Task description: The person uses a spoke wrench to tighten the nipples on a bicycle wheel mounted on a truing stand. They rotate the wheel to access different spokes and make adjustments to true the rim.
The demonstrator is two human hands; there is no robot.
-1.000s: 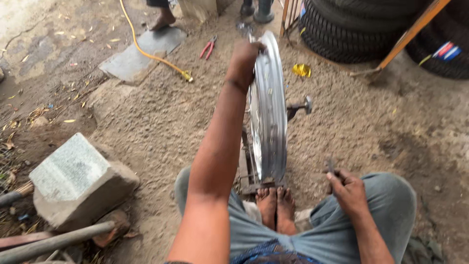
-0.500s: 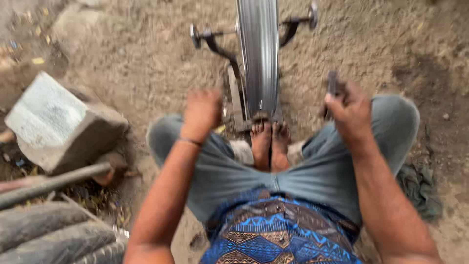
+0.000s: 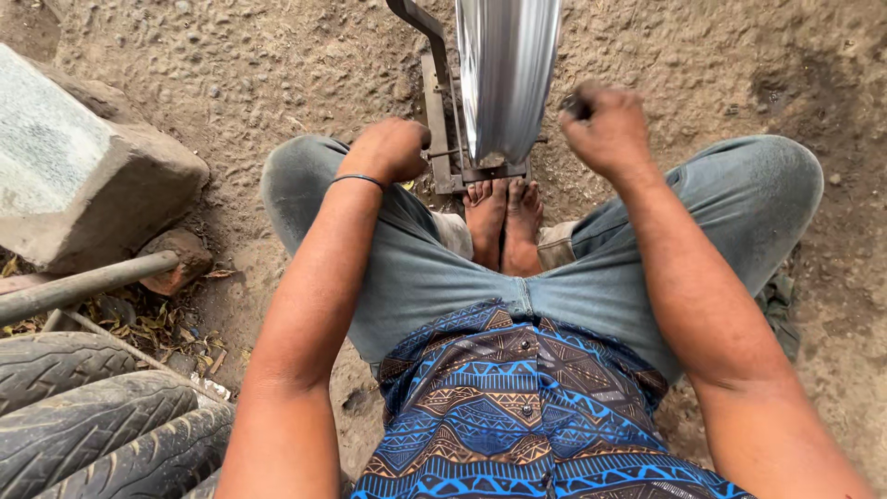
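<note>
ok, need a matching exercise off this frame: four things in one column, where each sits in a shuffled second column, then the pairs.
Things:
1. wheel rim
2. stone block
3. tyres
4. right hand

Places:
A. bottom left corner
B. just right of the rim, closed on a small dark tool
C. upright in a metal stand, in front of the bare feet
D. left edge, on the dirt

Pairs: 1-C, 2-D, 3-A, 4-B

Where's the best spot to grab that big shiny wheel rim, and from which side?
Probably grip the shiny rim across its narrow edge, coming from the near side just above the metal stand. It stands upright, edge toward the person, so fingers can wrap both flanks. The left hand and right hand already flank it there.
</note>
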